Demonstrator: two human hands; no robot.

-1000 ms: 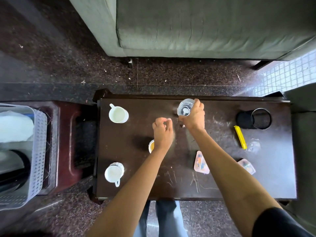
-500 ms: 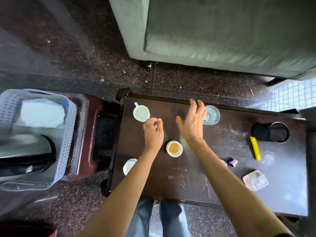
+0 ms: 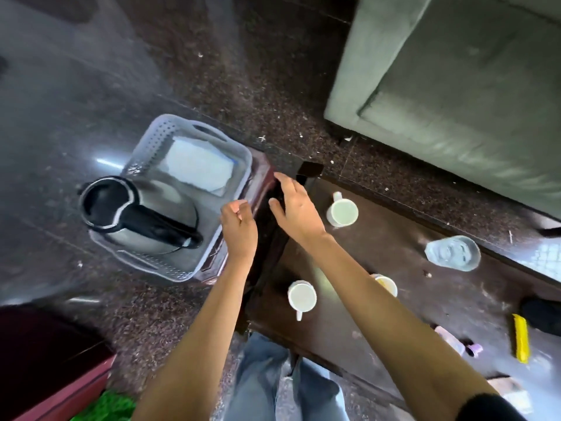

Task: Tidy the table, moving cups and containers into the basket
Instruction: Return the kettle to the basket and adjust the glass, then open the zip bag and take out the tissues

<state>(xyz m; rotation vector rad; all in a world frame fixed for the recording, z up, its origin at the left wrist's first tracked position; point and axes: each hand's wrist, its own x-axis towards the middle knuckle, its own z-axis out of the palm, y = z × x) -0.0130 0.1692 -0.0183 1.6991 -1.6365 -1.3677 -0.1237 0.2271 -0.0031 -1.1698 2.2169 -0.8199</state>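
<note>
left hand (image 3: 239, 230): loosely curled, fingers drawn in, carrying nothing visible; it has moved off the surface to the basket's near rim.
right hand (image 3: 296, 208): open and flat, empty; half a second ago it hovered by the glass, now it reaches over the gap toward the basket.
basket (image 3: 243, 154): grey plastic, on a red stool left of the surface; holds a kettle (image 3: 136, 214) and a white container (image 3: 198, 167).
cups: two white mugs (image 3: 342, 212) (image 3: 302, 296), a small cup of orange liquid (image 3: 387, 284) and the clear glass (image 3: 453, 253) remain on the surface (image 3: 379, 314).
meaning: view has swung left; both hands empty, so likely a repositioning of the basket, not a drop-off.
</note>
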